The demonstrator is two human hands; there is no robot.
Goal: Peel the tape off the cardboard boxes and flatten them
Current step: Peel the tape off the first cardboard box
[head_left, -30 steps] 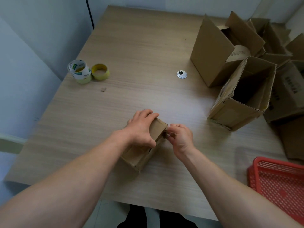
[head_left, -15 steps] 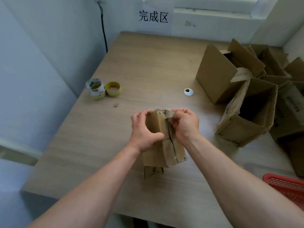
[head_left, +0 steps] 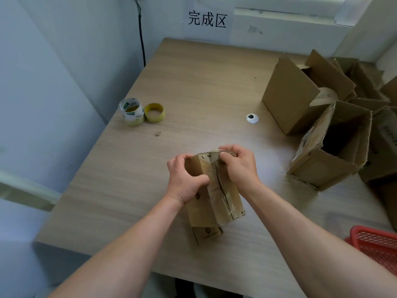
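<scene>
Just above the near half of the pale wooden table, a small brown cardboard box is held tipped up, its taped seam facing the person. I can't tell whether its loose bottom flap touches the tabletop. The person's left hand grips the box's left side, fingers curled over the upper edge and thumb pressed on the face. The right hand pinches a lifted end of clear tape at the top of the seam. Below that pinch the glossy strip looks flat along the whole seam, so I'd say the peel has barely begun and flattening is some way off. To the right, a heap of larger brown cardboard boxes stands open and unfolded, which I take as work left. A red plastic mesh basket sits at the near right corner and two tape rolls sit by the left edge. A paper wall sign hangs beyond the far end.
</scene>
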